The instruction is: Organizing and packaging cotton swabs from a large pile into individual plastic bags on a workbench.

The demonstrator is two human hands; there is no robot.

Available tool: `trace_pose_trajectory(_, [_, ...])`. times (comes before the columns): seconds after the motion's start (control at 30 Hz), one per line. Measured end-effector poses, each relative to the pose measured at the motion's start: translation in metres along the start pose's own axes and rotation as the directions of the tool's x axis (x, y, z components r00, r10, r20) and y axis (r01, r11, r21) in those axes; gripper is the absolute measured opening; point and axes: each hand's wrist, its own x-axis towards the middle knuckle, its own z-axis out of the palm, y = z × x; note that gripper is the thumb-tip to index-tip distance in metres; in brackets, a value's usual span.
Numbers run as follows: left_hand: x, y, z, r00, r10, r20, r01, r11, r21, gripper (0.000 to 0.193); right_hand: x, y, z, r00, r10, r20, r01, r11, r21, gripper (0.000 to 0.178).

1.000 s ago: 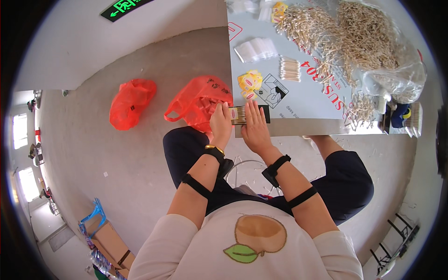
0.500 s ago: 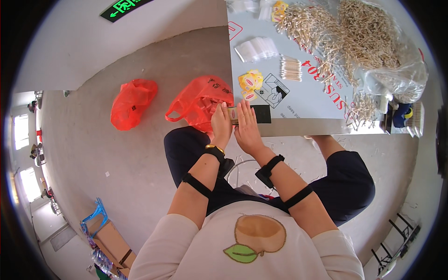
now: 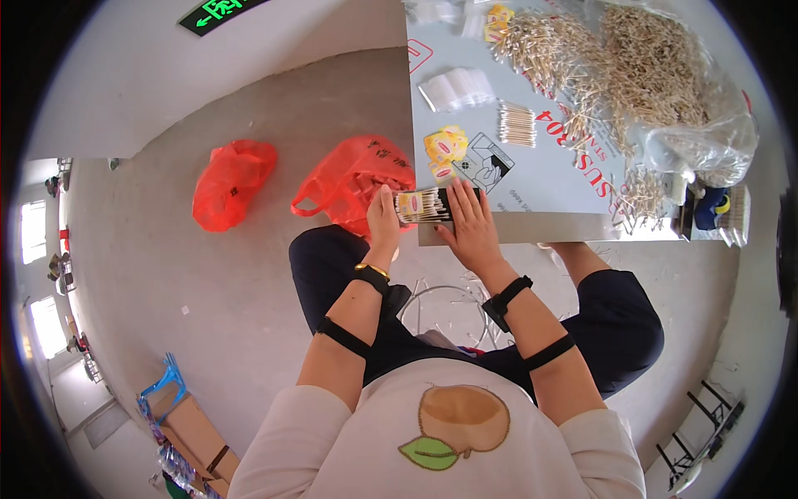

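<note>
A small clear pack of cotton swabs [image 3: 422,206] with a yellow label lies at the near left corner of the table [image 3: 540,187]. My left hand [image 3: 383,224] is closed on the pack's left end, thumb and fingers on either side. My right hand [image 3: 472,226] lies with fingers stretched out over a flat black piece [image 3: 449,218], next to the pack's right end; its thumb points toward the pack. Whether the right fingertips press on the pack I cannot tell. Just beyond sit a heap of yellow cards [image 3: 447,143] and a neat row of swabs [image 3: 518,125].
A stack of clear bags [image 3: 457,89] lies farther back. A big plastic bag spills loose swabs [image 3: 652,71] at the right. Left of the table, an open red bag [image 3: 353,166] holds packs; another red bag [image 3: 235,187] rests on the floor. A wire ring [image 3: 445,289] shows below.
My hands, pressed close on both sides of the pack, have moved apart. The right hand shifted right over the black piece, and more of the pack now shows.
</note>
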Motion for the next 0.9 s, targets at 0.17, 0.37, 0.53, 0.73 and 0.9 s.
trace_pose_trajectory(0.17, [0.006, -0.016, -0.015, 0.992, -0.111, 0.06, 0.113, 0.993, -0.039, 0.057, 0.004, -0.001, 0.001, 0.999, -0.029, 0.035, 0.03, 0.999, -0.022, 0.084])
trace_pose_trajectory(0.37, [0.006, -0.022, -0.004, 0.998, 0.011, 0.067, -0.01, 1.0, -0.014, 0.055, 0.002, 0.001, 0.006, 0.999, -0.01, 0.047, 0.014, 0.996, -0.083, 0.089])
trace_pose_trajectory(0.53, [0.005, -0.023, -0.002, 0.997, -0.006, 0.075, 0.011, 0.998, -0.061, 0.054, 0.004, -0.008, 0.01, 0.999, -0.006, 0.049, 0.009, 0.999, -0.053, 0.091])
trace_pose_trajectory(0.73, [0.006, -0.025, -0.003, 0.995, 0.012, 0.098, -0.007, 0.999, -0.047, 0.055, 0.005, -0.018, 0.014, 0.999, 0.024, 0.04, -0.023, 0.999, -0.036, 0.091])
trace_pose_trajectory(0.9, [0.006, -0.026, 0.001, 0.994, 0.037, 0.099, -0.039, 0.999, 0.019, 0.057, 0.003, -0.024, 0.018, 0.998, 0.06, 0.011, -0.06, 0.998, -0.01, 0.09])
